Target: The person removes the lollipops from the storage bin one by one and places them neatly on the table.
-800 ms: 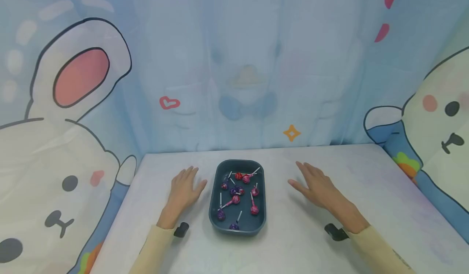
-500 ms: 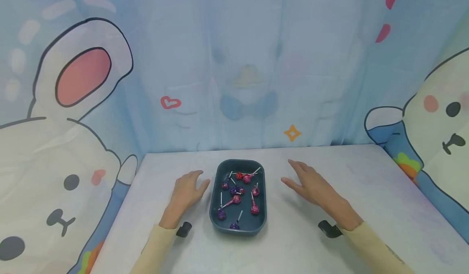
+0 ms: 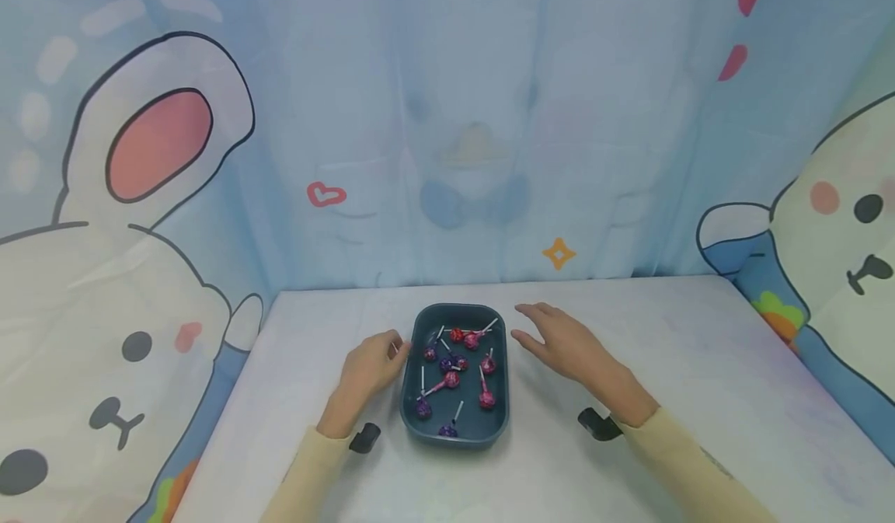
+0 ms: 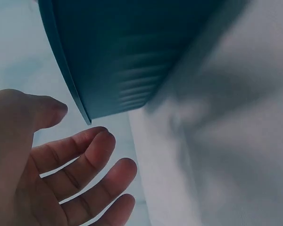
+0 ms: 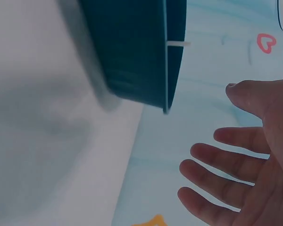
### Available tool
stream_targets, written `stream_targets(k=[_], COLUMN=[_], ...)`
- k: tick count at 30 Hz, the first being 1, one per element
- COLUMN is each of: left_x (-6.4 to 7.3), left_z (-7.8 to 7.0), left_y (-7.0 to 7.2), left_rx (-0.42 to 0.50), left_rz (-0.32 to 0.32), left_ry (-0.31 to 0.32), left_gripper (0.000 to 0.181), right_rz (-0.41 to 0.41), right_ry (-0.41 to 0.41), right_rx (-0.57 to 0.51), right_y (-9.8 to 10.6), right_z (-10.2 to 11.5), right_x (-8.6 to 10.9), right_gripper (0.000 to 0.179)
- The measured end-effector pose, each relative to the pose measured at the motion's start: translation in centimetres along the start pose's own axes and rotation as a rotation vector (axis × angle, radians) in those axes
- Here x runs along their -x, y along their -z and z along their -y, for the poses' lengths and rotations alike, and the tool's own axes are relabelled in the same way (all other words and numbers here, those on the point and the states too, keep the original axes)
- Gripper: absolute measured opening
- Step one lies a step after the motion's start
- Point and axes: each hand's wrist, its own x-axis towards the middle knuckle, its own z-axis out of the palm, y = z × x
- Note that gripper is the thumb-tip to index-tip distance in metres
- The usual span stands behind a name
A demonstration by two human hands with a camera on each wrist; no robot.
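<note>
A dark blue-green rectangular tray [image 3: 478, 423] with raised walls sits on the white table, holding several wrapped lollipops [image 3: 486, 400] in purple, pink and red. My left hand [image 3: 368, 365] is at the tray's left rim, thumb over the edge and fingers bent outside it. In the left wrist view, the tray's corner points between the thumb [image 4: 49, 112] and the loosely bent fingers [image 4: 101, 153], with a gap around it. To the right of the tray, my right hand [image 3: 569, 346] hovers with fingers spread, apart from the wall. Neither hand holds anything.
The white table [image 3: 643, 329] ends at a light blue curtain [image 3: 475, 80] printed with cartoon rabbits. A black wrist camera [image 3: 599, 424] sits under the right wrist, another camera [image 3: 365, 437] under the left. One white lollipop stick [image 5: 178, 43] pokes over the tray's right rim.
Both hands have moved inward toward the tray, the left up to its left rim and the right leftward. The left fingers have bent more. The tray and lollipops stay put.
</note>
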Motion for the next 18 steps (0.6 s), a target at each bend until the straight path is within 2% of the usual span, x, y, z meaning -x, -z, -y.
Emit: stream_targets(k=[5, 18], left_x=[0.0, 0.0], left_z=[-0.3, -0.9], left_y=[-0.3, -1.0], left_rx=[0.005, 0.049], left_rz=[0.008, 0.011], left_ry=[-0.004, -0.048], left_gripper=[0.031, 0.032], right_rz=[-0.006, 0.049], right_ry=[0.070, 0.342], right_rx=[0.020, 0.091], right_y=[0.1, -1.0], right_z=[1.8, 6.1], right_x=[-0.9, -2.8], right_gripper=[0.049, 0.037])
